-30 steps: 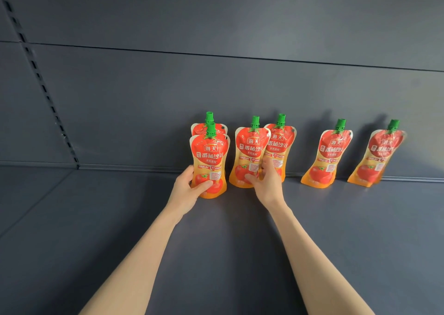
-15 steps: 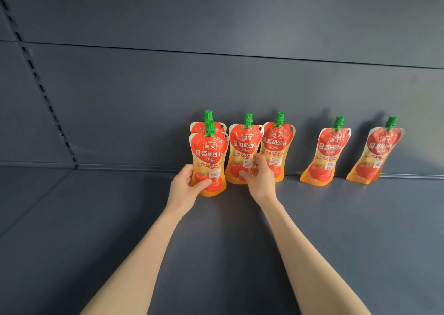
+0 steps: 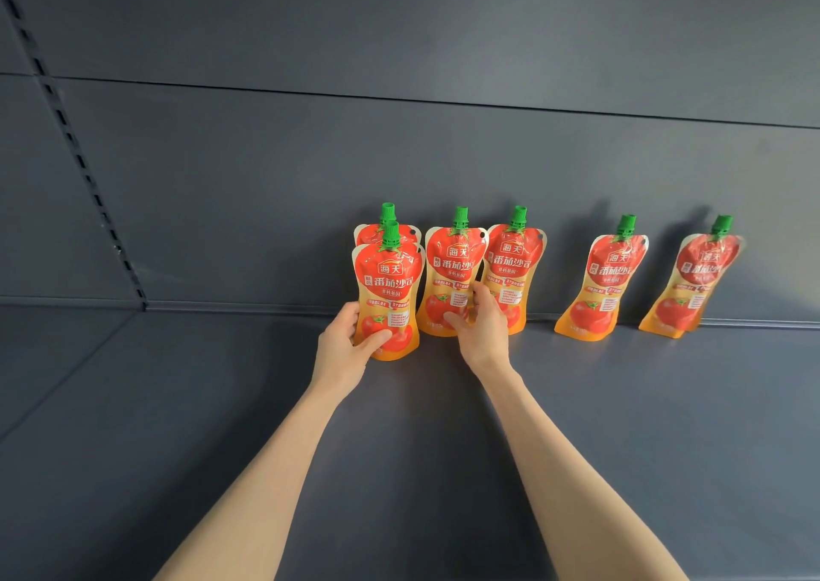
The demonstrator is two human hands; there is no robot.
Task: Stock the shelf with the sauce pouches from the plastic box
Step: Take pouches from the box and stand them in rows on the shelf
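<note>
Second pouch shifted left, pinched by right hand; left hand gripped front pouch; spacing tightened, placement unfinished

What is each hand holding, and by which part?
The left hand grips the front pouch by its lower left edge; right hand pinches the neighbouring pouch by its lower right edge.

Your left hand grips the front sauce pouch on the shelf; your right hand holds the next pouch, three more pouches standing rightward.
</note>
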